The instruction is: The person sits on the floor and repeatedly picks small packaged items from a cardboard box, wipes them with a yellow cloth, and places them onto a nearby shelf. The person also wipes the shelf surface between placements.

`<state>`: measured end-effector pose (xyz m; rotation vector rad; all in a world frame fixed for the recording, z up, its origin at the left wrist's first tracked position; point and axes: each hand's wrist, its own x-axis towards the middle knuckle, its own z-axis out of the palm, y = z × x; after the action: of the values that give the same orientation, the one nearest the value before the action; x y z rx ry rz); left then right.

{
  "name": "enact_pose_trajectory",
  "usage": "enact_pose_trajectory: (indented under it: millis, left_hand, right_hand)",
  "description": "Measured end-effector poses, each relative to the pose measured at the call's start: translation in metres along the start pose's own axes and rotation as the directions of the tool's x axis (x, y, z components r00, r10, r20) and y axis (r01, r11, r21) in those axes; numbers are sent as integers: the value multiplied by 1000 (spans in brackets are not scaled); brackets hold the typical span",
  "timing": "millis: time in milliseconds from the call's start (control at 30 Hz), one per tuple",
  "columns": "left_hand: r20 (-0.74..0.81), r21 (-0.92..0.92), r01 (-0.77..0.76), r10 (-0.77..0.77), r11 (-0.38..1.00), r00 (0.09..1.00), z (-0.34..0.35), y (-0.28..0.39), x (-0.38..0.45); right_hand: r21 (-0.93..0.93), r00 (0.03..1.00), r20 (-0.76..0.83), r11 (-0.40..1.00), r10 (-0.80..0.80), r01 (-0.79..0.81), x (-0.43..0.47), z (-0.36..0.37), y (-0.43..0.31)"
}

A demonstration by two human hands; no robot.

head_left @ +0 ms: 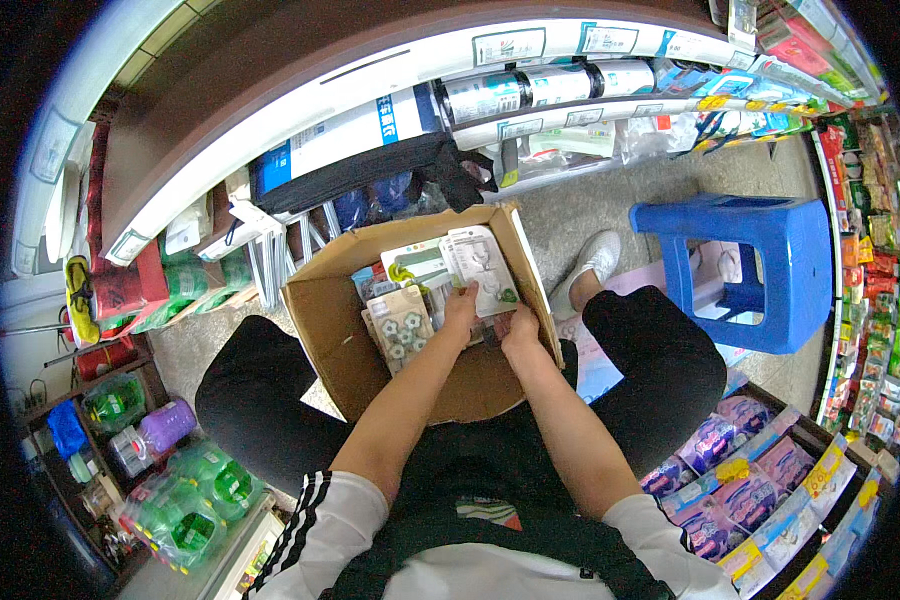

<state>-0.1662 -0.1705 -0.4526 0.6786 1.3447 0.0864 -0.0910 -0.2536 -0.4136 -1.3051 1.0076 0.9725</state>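
An open cardboard box (345, 356) stands between my knees. Both hands reach into it. My left hand (461, 307) is at the lower left edge of a white carded package (483, 271) with hooks under clear plastic, its fingers pressed on the card. At that package's lower right corner is my right hand (520, 328), beside a small dark item I cannot make out; its fingertips are partly hidden. Left of them lie a card with pale flower-shaped pieces (403, 327) and a package with a yellow-green item (412, 264).
A blue plastic stool (787, 277) stands at the right. Shelves with a white price rail (390, 71) run across the front. Green bottles in plastic wrap (202, 510) are at the lower left, purple packages (746, 495) at the lower right. Folded metal legs (270, 262) stand left of the box.
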Motion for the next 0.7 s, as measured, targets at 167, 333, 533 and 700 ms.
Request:
enact_pose_trajectory:
  millis: [167, 333, 533, 700]
  left_hand:
    - [23, -85, 1, 1, 996, 1000, 7, 21, 12]
    - [169, 63, 42, -52, 997, 984, -33, 18, 9]
    - [177, 169, -38, 8, 985, 984, -60, 50, -107]
    - [230, 137, -326, 290, 935, 929, -64, 70, -173]
  right_hand:
    - [-135, 1000, 15, 991, 9, -7, 5, 6, -4]
    - [-218, 995, 91, 974, -41, 60, -12, 4, -5]
    - [-333, 895, 413, 887, -167, 319, -40, -22, -2]
    - [-285, 755, 614, 829, -228, 482, -122, -24, -24]
